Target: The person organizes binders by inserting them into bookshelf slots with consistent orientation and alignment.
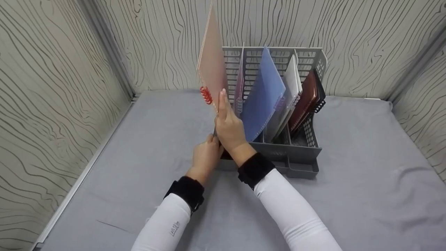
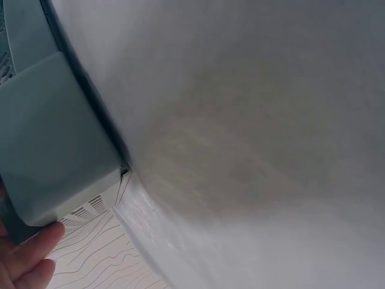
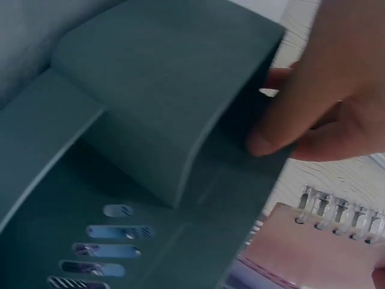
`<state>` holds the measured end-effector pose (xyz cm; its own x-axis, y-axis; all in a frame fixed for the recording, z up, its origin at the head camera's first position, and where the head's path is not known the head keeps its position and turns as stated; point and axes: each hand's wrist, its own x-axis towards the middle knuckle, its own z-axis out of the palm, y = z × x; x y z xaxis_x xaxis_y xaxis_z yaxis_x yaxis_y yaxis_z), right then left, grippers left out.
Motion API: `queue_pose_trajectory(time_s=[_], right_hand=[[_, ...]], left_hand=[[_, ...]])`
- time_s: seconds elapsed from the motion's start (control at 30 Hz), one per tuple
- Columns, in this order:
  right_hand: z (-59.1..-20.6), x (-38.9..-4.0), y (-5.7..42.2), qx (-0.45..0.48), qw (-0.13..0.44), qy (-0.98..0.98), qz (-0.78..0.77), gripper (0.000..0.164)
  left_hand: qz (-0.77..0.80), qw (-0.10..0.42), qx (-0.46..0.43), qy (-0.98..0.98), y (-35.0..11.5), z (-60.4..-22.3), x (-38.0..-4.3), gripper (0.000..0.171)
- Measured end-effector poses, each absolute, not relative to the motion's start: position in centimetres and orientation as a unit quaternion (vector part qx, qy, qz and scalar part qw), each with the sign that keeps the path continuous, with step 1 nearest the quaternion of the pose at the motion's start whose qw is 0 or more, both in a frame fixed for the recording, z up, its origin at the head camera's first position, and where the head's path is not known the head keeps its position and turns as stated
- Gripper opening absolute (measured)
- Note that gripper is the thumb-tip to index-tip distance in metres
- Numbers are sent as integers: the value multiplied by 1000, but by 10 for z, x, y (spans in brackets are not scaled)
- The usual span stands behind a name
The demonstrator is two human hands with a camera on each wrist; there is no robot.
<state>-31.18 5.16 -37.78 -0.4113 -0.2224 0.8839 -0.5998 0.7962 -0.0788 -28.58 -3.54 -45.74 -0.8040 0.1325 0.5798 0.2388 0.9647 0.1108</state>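
Observation:
In the head view a grey desktop file organizer (image 1: 303, 150) stands on the cloth. My left hand (image 1: 205, 155) grips the side wall at its left front corner; in the right wrist view the thumb and fingers (image 3: 271, 141) curl round that wall. My right hand (image 1: 230, 127) holds a pink notebook (image 1: 212, 59) with a red spiral binding (image 1: 206, 95) upright at the organizer's left end. Its long fingers lie along the notebook's right face, and its thumb is hidden. The notebook rises above the others, and its lower end is hidden behind the hands.
The organizer's slots hold a thin pink notebook (image 1: 239, 82), a blue notebook (image 1: 265, 94), white notebooks (image 1: 292, 83), a dark red notebook (image 1: 305, 99) and a black one (image 1: 320, 92). Grey cloth (image 1: 146, 146) covers the table, with patterned panels (image 1: 167, 42) around it.

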Motion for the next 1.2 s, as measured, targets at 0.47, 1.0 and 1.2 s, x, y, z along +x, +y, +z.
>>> queue_pose_trajectory(time_s=[0.47, 1.0, 1.2], right_hand=[[-402, -342, 47, 220, 460, -842, 177, 50], [-437, -359, 46, 178, 401, -874, 210, 58], [-437, -361, 42, 160, 329, -900, 236, 64]], left_hand=[[-66, 294, -85, -950, -34, -461, -281, 21], [-61, 282, -87, -954, -32, -461, -285, 21], [-72, 276, -86, -955, -35, -459, -286, 22]])
